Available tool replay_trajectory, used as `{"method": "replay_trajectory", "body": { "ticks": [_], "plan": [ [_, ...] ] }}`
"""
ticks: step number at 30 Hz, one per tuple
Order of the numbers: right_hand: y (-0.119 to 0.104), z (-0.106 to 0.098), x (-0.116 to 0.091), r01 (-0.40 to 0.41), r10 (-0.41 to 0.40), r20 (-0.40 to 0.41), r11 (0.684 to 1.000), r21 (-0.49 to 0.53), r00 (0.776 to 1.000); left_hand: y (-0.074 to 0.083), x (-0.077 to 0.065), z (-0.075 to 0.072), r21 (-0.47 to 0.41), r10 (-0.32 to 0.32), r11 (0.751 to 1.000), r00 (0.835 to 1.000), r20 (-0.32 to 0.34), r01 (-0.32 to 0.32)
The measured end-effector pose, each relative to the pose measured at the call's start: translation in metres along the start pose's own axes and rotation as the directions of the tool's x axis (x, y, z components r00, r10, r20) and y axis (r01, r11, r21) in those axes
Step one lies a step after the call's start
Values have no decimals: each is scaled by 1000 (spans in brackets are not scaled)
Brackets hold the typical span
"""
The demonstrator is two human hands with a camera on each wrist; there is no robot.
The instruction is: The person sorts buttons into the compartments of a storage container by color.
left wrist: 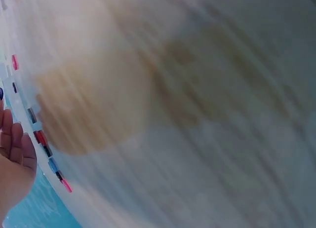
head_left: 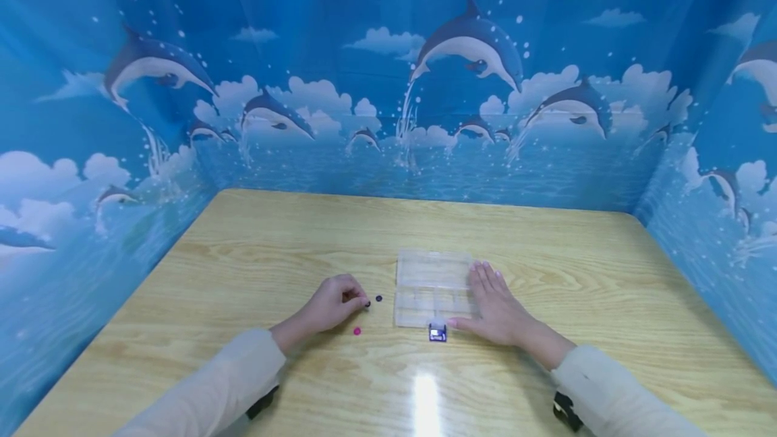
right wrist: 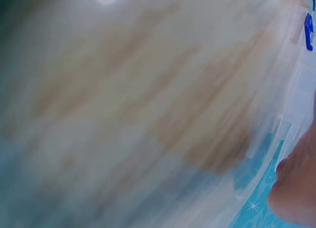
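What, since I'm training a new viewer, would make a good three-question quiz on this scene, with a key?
1. True or false: in the head view, the small pink disc lies on the table, outside the clear box.
2. In the head view, where is the right hand? (a) At the right side of the clear box (b) Above the small pink disc (c) Wholly off the table
3. Fill the gap: the left hand pinches a small ____ piece.

Key: 1. True. 2. a. 3. dark.
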State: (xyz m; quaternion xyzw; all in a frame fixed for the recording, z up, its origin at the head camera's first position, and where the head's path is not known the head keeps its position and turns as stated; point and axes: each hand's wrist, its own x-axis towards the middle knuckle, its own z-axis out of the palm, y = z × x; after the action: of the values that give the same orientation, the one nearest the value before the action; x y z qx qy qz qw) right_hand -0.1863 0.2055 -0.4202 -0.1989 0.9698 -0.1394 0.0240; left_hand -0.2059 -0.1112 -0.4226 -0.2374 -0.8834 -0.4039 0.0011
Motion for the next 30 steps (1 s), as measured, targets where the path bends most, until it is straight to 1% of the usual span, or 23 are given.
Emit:
{"method": "replay_trajectory", "body": {
  "ticks": [3,7,14,16,22,24,30],
  "plan": [
    [0,0,0,-3,3,0,1000,-1,1000,2,1,0,-29,-18,999,1000,-17,18],
    [-1,-1,-1,-3,3,1,1000,-1,1000,5,2,0,-60,-59,997,997,-42,56],
    [-2,-1,-1,3,-3,0,1000,-4,1000,9,5,2,-103,-136,986,989,-59,129],
    [-1,-1,0,4,-4,-1,1000,-4,1000,10,6,2,-116,-145,984,987,-63,137],
    [-1,-1,0,4,-4,-1,1000,-4,1000,12,9,5,-126,-132,985,987,-86,121],
    [-1,-1,0,4,-4,-1,1000,-7,1000,13,10,7,-132,-141,983,986,-89,129],
    [-1,-1,0,3,-3,0,1000,-10,1000,20,15,12,-164,-215,966,973,-80,200]
  ]
}}
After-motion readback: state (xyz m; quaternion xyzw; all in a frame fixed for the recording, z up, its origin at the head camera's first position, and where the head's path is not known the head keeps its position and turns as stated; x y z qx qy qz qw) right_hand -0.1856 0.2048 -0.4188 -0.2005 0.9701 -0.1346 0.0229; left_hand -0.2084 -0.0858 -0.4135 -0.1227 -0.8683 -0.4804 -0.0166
